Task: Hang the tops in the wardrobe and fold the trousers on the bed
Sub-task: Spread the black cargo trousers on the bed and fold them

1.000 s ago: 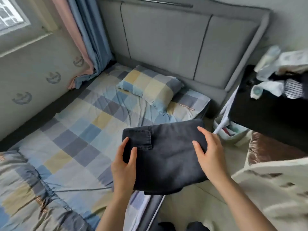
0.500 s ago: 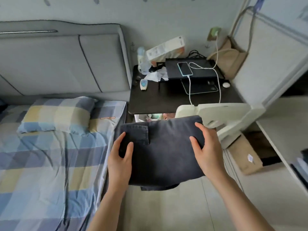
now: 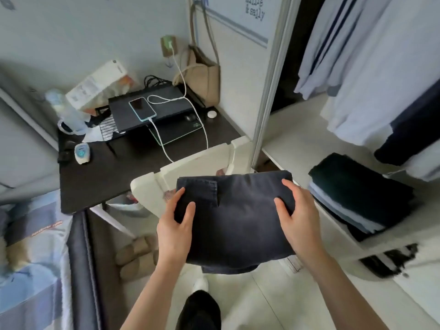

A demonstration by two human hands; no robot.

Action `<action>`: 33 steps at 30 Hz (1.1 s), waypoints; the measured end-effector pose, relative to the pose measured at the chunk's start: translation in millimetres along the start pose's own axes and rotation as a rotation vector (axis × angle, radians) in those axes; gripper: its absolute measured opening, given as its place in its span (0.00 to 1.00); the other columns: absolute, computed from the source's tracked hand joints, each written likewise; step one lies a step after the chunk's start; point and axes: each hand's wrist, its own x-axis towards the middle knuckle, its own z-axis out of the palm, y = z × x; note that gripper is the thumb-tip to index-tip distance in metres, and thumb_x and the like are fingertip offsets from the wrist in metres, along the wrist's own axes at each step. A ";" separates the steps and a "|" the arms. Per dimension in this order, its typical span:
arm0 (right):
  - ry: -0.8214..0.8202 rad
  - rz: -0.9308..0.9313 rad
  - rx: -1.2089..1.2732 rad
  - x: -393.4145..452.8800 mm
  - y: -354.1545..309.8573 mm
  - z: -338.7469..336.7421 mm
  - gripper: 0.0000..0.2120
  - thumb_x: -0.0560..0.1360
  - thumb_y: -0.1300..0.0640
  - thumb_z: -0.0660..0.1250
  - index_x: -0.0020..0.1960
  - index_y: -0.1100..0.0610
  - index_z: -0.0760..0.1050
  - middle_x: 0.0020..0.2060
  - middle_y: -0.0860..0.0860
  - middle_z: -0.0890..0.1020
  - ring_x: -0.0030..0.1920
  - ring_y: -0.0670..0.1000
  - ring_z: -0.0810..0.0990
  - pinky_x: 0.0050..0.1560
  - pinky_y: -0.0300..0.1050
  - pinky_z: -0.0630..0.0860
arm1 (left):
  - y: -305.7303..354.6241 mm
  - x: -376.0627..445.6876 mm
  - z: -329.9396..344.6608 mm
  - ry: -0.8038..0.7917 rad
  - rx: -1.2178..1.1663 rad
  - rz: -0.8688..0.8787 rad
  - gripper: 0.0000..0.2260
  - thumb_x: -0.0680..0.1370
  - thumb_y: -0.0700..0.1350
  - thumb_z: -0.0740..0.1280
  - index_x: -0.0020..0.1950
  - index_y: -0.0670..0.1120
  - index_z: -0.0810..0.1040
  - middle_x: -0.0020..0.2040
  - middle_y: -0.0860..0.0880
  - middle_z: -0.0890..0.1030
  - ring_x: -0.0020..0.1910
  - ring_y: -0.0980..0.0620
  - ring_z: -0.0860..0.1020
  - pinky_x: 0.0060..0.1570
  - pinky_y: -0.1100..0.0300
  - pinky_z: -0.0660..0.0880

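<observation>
Dark folded trousers (image 3: 235, 217) hang in the air in front of me, held flat between both hands. My left hand (image 3: 175, 225) grips their left edge, thumb on top. My right hand (image 3: 298, 215) grips the right edge the same way. To the right stands the open wardrobe (image 3: 266, 91), with light tops (image 3: 371, 67) hanging inside and a stack of folded dark clothes (image 3: 357, 196) on its shelf. The bed (image 3: 31, 258) with its checked sheet lies at the lower left.
A dark bedside table (image 3: 95, 177) holds a phone (image 3: 142, 108) on a white cable, a bottle and a box. A white chair back (image 3: 190, 167) stands just behind the trousers. Slippers (image 3: 135, 256) lie on the floor by the bed. A beige bag (image 3: 204, 75) hangs on the wall.
My view has swung right, from the bed past the bedside table to the open wardrobe. Both hands keep the same grip on the folded trousers, carried off the bed.
</observation>
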 end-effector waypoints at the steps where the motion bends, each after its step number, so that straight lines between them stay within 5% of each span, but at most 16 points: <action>1: 0.006 0.032 -0.015 5.0 3.5 -0.7 0.21 0.77 0.53 0.67 0.68 0.52 0.70 0.60 0.52 0.76 0.56 0.47 0.76 0.51 0.33 0.66 | 1.8 7.4 7.9 -0.031 0.002 0.008 0.17 0.79 0.53 0.66 0.67 0.64 0.72 0.59 0.71 0.75 0.58 0.70 0.72 0.58 0.70 0.66; 8: 0.121 0.294 -0.125 38.7 24.5 -7.9 0.20 0.77 0.52 0.65 0.69 0.51 0.69 0.62 0.51 0.73 0.58 0.50 0.75 0.55 0.39 0.69 | 17.1 82.2 81.1 -0.433 0.117 0.087 0.25 0.78 0.50 0.68 0.72 0.64 0.64 0.63 0.62 0.72 0.60 0.58 0.72 0.63 0.58 0.70; 17: 0.307 0.639 -0.138 42.7 71.9 -28.8 0.19 0.79 0.56 0.64 0.69 0.52 0.69 0.63 0.53 0.73 0.60 0.52 0.74 0.58 0.41 0.68 | 29.1 128.9 188.4 -0.841 0.166 0.133 0.26 0.79 0.46 0.68 0.74 0.60 0.64 0.64 0.59 0.73 0.58 0.58 0.74 0.63 0.57 0.72; 24: 0.312 0.839 -0.130 93.7 154.7 -63.1 0.18 0.78 0.59 0.64 0.68 0.52 0.70 0.58 0.57 0.77 0.48 0.53 0.75 0.50 0.42 0.68 | 42.0 153.1 311.4 -1.069 0.245 0.190 0.26 0.79 0.45 0.67 0.74 0.57 0.64 0.66 0.56 0.74 0.64 0.54 0.73 0.63 0.62 0.69; 31: 0.645 0.775 -0.205 174.9 233.4 -103.6 0.18 0.79 0.61 0.61 0.68 0.57 0.69 0.62 0.60 0.75 0.59 0.58 0.74 0.55 0.42 0.68 | 76.0 177.8 465.4 -1.151 0.141 0.269 0.24 0.78 0.47 0.68 0.72 0.56 0.65 0.62 0.60 0.75 0.65 0.52 0.73 0.62 0.58 0.68; 33: 0.707 0.743 -0.286 179.3 251.8 -99.2 0.19 0.78 0.63 0.61 0.69 0.59 0.68 0.62 0.61 0.73 0.58 0.59 0.73 0.54 0.42 0.66 | 66.5 173.4 495.0 -1.150 0.194 0.223 0.26 0.77 0.47 0.69 0.74 0.51 0.66 0.65 0.54 0.76 0.66 0.49 0.73 0.61 0.58 0.68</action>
